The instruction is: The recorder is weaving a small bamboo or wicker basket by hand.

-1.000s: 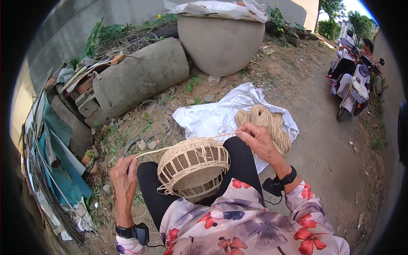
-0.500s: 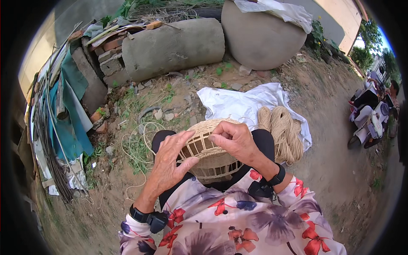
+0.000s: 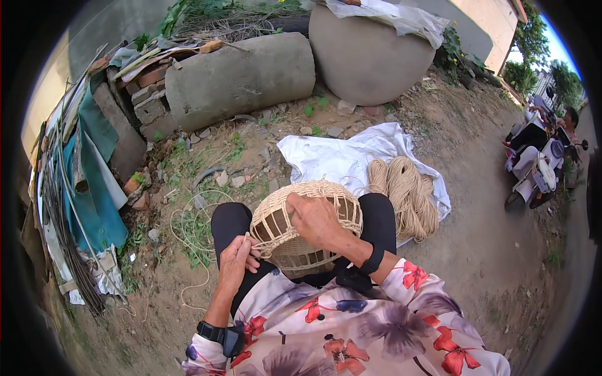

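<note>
A round woven basket (image 3: 295,241) of pale cane rests upside down on my lap, between my knees in black trousers. My right hand (image 3: 315,219) lies over its top and grips the weave. My left hand (image 3: 237,260) pinches a cane strand at the basket's lower left rim. A loose strand curls from there onto the ground at my left. A thick coil of tan cord (image 3: 406,195) lies on a white cloth (image 3: 338,160) just beyond my right knee.
A grey concrete cylinder (image 3: 241,75) and a large round clay jar (image 3: 367,59) stand ahead. Bricks, boards and teal sheets are stacked at the left (image 3: 94,169). A person sits on a parked scooter (image 3: 536,169) at the right. Bare dirt with stones lies around.
My left hand has dropped from the basket's side to its lower left rim and now pinches a strand. My right hand stays on top. My head has turned slightly.
</note>
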The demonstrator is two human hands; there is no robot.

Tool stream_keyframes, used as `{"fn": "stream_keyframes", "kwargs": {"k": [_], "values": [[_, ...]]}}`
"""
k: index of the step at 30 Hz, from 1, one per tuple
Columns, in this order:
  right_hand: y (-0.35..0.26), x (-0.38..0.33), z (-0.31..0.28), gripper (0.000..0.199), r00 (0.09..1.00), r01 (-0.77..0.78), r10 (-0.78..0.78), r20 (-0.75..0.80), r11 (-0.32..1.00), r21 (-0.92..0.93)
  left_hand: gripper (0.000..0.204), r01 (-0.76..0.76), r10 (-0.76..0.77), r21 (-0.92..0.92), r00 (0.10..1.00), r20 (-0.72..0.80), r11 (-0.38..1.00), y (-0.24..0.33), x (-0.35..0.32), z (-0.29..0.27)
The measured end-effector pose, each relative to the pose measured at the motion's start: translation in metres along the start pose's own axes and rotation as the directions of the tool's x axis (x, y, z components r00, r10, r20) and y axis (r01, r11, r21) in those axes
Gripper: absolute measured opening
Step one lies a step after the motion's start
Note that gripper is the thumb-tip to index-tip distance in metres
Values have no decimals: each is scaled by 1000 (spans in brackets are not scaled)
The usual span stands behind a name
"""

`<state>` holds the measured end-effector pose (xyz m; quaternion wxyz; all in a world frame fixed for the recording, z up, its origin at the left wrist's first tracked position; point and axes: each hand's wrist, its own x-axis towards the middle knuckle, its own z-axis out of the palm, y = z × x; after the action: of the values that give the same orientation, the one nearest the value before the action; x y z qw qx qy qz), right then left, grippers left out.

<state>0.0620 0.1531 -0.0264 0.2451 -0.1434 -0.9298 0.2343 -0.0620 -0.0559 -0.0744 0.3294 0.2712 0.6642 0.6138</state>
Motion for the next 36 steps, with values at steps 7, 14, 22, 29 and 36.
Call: {"fn": "stream_keyframes", "kwargs": {"k": [7,14,22,29,36], "values": [[37,-14,-40,8,983,-77,133,-130,926,369,29,-240,229,371,971,75,897,80,6,43],[127,-74,-27,9,888,-213,456,-64,530,821,24,-652,507,475,759,409,591,98,27,127],[116,-62,-30,15,864,-336,496,-87,698,633,25,-453,347,508,891,294,733,113,34,150],[134,-77,-30,8,811,-412,580,-82,664,624,25,-492,332,492,864,379,719,114,47,176],[152,-97,-42,11,824,-247,423,-378,867,434,27,-581,491,541,811,318,608,125,44,168]]}}
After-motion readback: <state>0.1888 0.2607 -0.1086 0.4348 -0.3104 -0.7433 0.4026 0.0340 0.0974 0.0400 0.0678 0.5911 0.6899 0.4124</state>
